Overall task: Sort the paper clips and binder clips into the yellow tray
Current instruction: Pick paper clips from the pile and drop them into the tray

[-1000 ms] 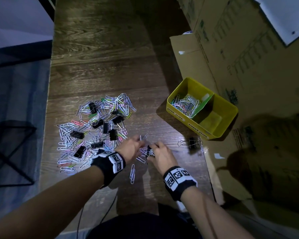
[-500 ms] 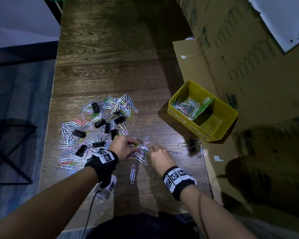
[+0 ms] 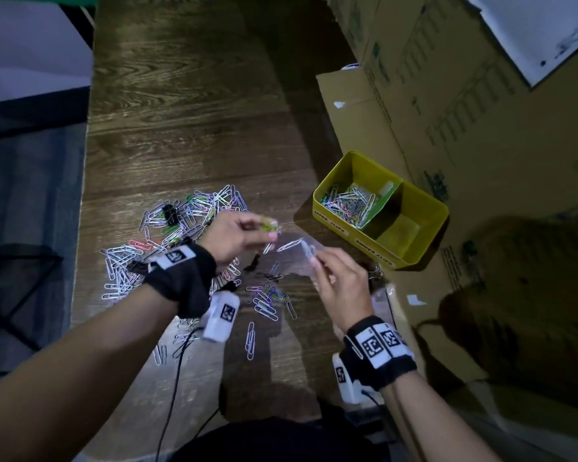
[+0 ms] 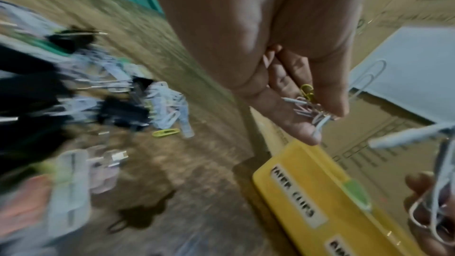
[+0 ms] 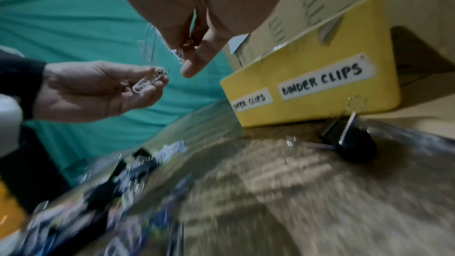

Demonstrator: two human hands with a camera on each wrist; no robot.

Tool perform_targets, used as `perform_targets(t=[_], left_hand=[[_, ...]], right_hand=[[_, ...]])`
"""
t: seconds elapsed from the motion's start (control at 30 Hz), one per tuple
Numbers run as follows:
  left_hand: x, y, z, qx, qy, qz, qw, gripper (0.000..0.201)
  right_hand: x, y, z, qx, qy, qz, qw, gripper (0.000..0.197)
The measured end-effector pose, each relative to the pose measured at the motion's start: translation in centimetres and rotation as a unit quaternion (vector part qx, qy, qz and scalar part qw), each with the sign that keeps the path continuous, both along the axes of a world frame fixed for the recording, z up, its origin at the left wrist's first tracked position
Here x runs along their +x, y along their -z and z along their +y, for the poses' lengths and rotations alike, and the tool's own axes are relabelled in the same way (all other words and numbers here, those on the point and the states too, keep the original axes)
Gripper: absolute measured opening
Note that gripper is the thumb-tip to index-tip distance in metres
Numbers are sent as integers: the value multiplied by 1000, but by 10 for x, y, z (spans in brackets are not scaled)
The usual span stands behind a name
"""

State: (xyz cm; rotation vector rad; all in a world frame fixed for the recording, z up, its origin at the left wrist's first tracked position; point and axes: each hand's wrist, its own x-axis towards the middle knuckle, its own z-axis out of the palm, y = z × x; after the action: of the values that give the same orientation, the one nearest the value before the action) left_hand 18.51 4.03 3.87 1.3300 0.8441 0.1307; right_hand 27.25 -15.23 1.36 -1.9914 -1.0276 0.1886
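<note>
Yellow tray [image 3: 331, 211] stands at the right of the wooden counter [image 3: 187, 121], against cardboard boxes [image 3: 447, 111]. Its left compartment, labelled for paper clips, holds a heap of them; the right compartment, labelled "BINDER CLIPS", shows a bare floor.

Left hand [image 3: 234, 236] is raised above the counter, palm up, fingers [image 4: 290, 124] curled round a small bunch of paper clips [image 4: 307, 104].

Right hand [image 3: 341, 285] is raised just to its right, near the tray, thumb and fingers pinching several paper clips.

The loose pile of paper clips and black binder clips [image 3: 167, 241] lies on the counter to the left, below the left hand. One binder clip [image 5: 344, 135] lies on the counter just before the tray's near wall.
</note>
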Motion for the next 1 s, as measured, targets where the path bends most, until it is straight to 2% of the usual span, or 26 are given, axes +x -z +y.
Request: perform_targets(t=[0.13, 0.23, 0.37, 0.43, 0.47, 0.53, 0.57, 0.67, 0.73, 0.8, 0.87, 0.93, 0.97, 1.0], left_hand=[[53, -21, 4, 9, 40, -56, 998, 17], [97, -29, -5, -10, 30, -76, 997, 17], [141, -17, -19, 15, 24, -35, 999, 11], [152, -11, -20, 52, 71, 10, 996, 17], [154, -10, -18, 76, 117, 36, 990, 27], [154, -10, -10, 131, 198, 73, 969, 47], [152, -10, -5, 147, 213, 75, 963, 52], [138, -14, 4, 124, 205, 33, 970, 58], [127, -17, 6, 71, 171, -1, 983, 55], [114, -15, 8, 22, 112, -19, 993, 42], [95, -5, 12, 19, 79, -8, 997, 30], [73, 11, 16, 66, 118, 28, 990, 29], [61, 21, 18, 125, 171, 61, 975, 28], [49, 28, 18, 205, 237, 95, 945, 27]], right_hand=[[28, -21, 6, 75, 70, 7, 995, 20], [52, -34, 12, 87, 119, -8, 989, 20], [82, -41, 27, 69, 173, -29, 982, 19], [94, -37, 35, 28, 193, -17, 981, 22], [100, -35, 39, 1, 198, -5, 980, 22], [112, -30, 47, -48, 198, 10, 979, 23], [117, -27, 50, -71, 197, 11, 978, 23], [128, -19, 57, -135, 195, -2, 971, 24], [133, -15, 60, -179, 184, -18, 966, 22], [134, -14, 61, -238, 159, -30, 958, 20], [131, -16, 62, -289, 124, -59, 947, 21], [126, -19, 62, -285, 100, -77, 950, 29], [123, -23, 62, -259, 92, -74, 959, 32], [117, -25, 62, -228, 84, -74, 967, 33]])
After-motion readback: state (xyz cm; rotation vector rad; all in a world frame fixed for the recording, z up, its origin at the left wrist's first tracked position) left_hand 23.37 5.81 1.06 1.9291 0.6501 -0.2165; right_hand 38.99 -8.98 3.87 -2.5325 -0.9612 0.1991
